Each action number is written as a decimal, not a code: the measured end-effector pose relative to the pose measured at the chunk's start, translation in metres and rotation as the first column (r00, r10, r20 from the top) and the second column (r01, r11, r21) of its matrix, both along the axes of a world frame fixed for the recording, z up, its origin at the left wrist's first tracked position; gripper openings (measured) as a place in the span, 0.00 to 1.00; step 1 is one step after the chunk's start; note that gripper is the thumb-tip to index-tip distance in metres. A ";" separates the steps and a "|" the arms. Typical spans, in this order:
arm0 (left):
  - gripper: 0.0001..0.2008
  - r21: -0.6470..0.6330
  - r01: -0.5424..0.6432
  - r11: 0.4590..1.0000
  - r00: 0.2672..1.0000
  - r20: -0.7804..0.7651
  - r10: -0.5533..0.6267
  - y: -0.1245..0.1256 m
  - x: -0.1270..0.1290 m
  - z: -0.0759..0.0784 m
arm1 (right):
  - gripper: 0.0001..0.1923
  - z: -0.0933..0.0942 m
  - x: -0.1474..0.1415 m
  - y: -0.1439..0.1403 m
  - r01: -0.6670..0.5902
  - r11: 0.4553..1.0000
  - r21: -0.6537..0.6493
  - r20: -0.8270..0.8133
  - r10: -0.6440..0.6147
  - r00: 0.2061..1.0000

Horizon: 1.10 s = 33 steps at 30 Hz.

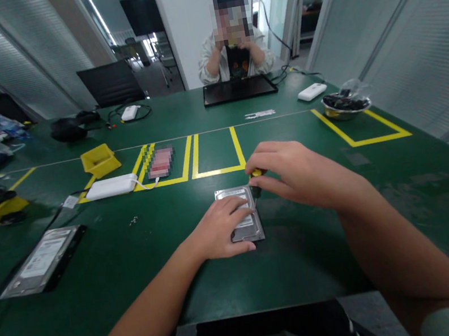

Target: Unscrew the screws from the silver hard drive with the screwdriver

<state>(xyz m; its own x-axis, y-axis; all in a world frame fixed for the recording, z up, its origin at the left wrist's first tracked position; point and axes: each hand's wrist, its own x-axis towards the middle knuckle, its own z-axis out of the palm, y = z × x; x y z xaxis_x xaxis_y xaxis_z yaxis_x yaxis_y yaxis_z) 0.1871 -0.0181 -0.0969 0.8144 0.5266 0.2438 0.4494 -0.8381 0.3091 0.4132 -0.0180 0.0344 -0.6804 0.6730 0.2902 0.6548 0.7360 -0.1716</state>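
Note:
A silver hard drive [241, 234] lies flat on the green table in front of me. My left hand [226, 228] holds it from the left, fingers across its top and thumb by its near edge, covering part of the label. Above the drive's right edge, my right hand [283, 169] is closed around the handle of a screwdriver [256, 182], yellow and black at the grip. Its thin shaft points down to the drive's right side; the exact contact of the tip is too small to make out. Several tiny screws [133, 221] lie to the left.
On the left rests a larger hard drive [45, 258]. Farther back are a white power bank [110, 187], a yellow bin [100, 160] and a metal bowl of dark parts [346, 105]. A person [234, 34] sits opposite, behind a black flat panel [239, 90].

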 end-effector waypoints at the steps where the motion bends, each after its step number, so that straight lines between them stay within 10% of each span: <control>1: 0.36 0.001 -0.001 1.000 1.000 0.001 0.001 0.000 0.000 0.000 | 0.07 0.000 0.000 0.000 -0.001 1.000 -0.003 -0.001 0.001 1.000; 33: 0.30 -0.001 0.003 1.000 1.000 0.022 -0.003 0.003 -0.001 0.002 | 0.08 0.004 0.003 -0.005 -0.017 0.999 -0.036 -0.024 0.016 1.000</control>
<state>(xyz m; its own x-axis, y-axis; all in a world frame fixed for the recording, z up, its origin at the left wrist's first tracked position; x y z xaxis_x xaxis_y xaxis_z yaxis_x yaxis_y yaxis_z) 0.1861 -0.0149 -0.0952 0.8107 0.5242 0.2607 0.4398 -0.8392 0.3199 0.4161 -0.0229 0.0383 -0.6844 0.6721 0.2826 0.6381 0.7397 -0.2137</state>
